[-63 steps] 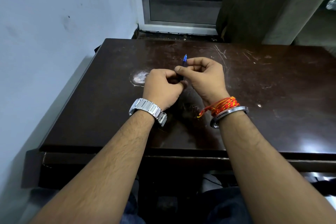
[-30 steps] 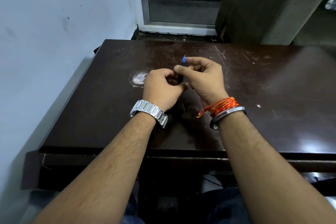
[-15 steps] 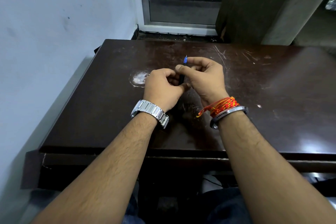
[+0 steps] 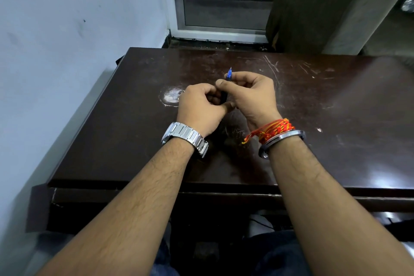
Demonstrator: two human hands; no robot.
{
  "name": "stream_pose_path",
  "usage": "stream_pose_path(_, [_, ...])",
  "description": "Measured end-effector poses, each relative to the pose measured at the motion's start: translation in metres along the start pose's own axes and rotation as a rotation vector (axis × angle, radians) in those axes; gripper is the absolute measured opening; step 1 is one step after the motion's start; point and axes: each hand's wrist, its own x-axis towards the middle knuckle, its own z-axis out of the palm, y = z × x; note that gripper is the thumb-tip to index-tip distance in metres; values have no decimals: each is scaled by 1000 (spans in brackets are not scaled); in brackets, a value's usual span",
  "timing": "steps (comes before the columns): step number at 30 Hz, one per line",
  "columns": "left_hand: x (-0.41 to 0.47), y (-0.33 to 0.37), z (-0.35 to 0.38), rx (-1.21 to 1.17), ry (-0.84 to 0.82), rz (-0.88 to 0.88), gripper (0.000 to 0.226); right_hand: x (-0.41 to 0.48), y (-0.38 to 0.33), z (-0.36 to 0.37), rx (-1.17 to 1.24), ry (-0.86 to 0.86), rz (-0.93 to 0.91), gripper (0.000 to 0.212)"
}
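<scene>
Pen upright over the middle of the dark table, blue tip up. Right hand pinches its upper barrel between thumb and fingers. Left hand curls around the lower end, touching the right hand.

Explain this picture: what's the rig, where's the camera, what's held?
There is no machine here, just a person's two bare hands. The single picture comes from a wide-angle camera worn on the person's head, looking forward and down along the forearms. The surface is a dark, scratched table with a pale round mark. The right hand pinches a pen, blue tip pointing away; the left hand curls round its lower end, mostly hidden. The left wrist wears a watch, the right wrist red-orange threads and a bangle.
</scene>
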Motion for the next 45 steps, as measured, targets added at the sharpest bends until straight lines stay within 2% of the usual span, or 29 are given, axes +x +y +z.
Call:
stream_pose_path(2, [0, 0, 0, 2, 7, -13, 25, -1, -1, 0, 5, 5, 9, 20])
stream_pose_path(5, [1, 0, -1, 19, 0, -17, 23, -1, -4, 1, 5, 16, 19, 3])
stream_pose_path(9, [-1, 3, -1, 30, -16, -14, 17, -2, -6, -1, 37, 20, 3, 4])
stream_pose_path(14, [-1, 3, 0, 35, -16, -14, 28, 0, -5, -4, 31, 0, -14, 6])
stream_pose_path(19, [0, 2, 0, 75, 25, 9, 30, 0, -7, -7, 10, 11, -26, 13])
stream_pose_path(22, [2, 1, -2, 70, 64, -23, 20, 2, -10, -18, -162, 100, -67, 22])
stream_pose_path(25, [3, -2, -2, 46, 74, -78, 19, 8, -10, -38, -521, 177, -38, 21])
stream_pose_path(27, [3, -3, -2, 39, 71, -93, 20, 10, -9, -45, -701, 142, 13, 16])
stream_pose_path(30, [2, -2, -1, 29, 54, -102, 22, 10, -6, -44, -897, 52, 49, 20])
stream_pose_path(42, [1, -3, 0, 67, -20, -86, 23, 10, 1, -30, -1125, -15, 109, 25])
stream_pose_path(45, [2, -4, 0, 72, -56, -104, 20, 6, 0, -25, -1212, -8, 50, 25])
